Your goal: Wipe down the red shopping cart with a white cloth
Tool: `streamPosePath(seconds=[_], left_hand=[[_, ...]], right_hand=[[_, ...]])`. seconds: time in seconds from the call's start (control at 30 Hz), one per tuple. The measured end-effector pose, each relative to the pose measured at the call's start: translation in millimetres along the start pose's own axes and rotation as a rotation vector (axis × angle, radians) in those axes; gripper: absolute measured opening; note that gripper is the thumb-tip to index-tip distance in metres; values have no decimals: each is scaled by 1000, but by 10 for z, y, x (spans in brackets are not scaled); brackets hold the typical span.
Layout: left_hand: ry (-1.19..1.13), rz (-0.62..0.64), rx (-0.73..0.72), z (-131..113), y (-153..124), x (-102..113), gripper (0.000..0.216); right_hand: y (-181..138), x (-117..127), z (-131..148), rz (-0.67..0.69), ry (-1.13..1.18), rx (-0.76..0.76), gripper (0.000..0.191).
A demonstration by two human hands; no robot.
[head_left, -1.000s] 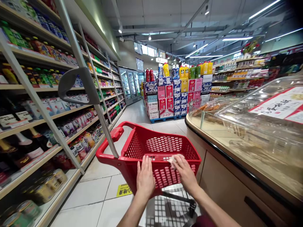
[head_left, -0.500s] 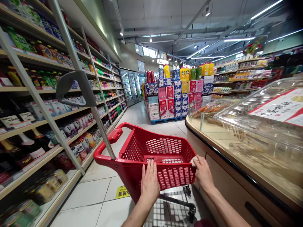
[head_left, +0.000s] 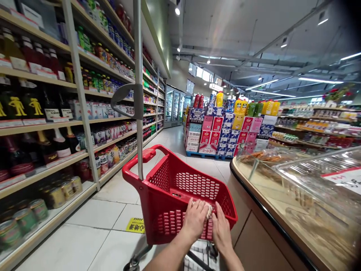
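Your right hand [head_left: 222, 229] has left the red cart's [head_left: 149, 222] corner to join your left hand [head_left: 194, 221] — the white cloth [head_left: 209, 210] sits between them, perhaps changing hands, though neither hand's grip is clear.

The floor sticker [head_left: 135, 225] reads "心地滑", upside down.

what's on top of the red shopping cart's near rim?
Left hand, right hand and, between them, a crumpled white wad. Hidden: near rim beneath the hands, wad's full extent.
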State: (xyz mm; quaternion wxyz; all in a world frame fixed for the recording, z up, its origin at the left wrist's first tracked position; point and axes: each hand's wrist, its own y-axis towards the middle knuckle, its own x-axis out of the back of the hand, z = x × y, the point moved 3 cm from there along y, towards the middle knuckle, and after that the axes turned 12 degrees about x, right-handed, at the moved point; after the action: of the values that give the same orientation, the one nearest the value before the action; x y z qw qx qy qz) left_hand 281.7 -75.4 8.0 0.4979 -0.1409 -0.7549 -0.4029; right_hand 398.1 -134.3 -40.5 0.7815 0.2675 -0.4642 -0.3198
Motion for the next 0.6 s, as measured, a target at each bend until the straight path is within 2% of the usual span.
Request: streamPosePath(seconds=[0.1,0.2,0.23,0.3,0.43,0.47,0.53,0.6], left_hand=[[106,-87,15,372,-19,348,33],[207,-184,136,769,-44,682,42],[222,-197,157,815,-57,709,44],[227,-183,120,736,-87,601,42],[253,-185,-156,409,-148,250,29],[268,-214,-189,444,-160,258,29],[302,-294,-138,705,-171,429,33],[344,-399,80,1076,-164,710,41]], right_hand=[[-128,-4,-170,136,-165,44,44],[-179,-44,-157,176,-194,29,47],[-178,-52,-127,168,-205,9,49],[-164,-54,-63,164,-234,-26,53],[-144,6,-31,273,-287,-20,50],[-146,27,-45,300,-293,-20,49],[-157,59,-74,314,-294,-35,48],[-169,66,-76,279,-283,-51,49]])
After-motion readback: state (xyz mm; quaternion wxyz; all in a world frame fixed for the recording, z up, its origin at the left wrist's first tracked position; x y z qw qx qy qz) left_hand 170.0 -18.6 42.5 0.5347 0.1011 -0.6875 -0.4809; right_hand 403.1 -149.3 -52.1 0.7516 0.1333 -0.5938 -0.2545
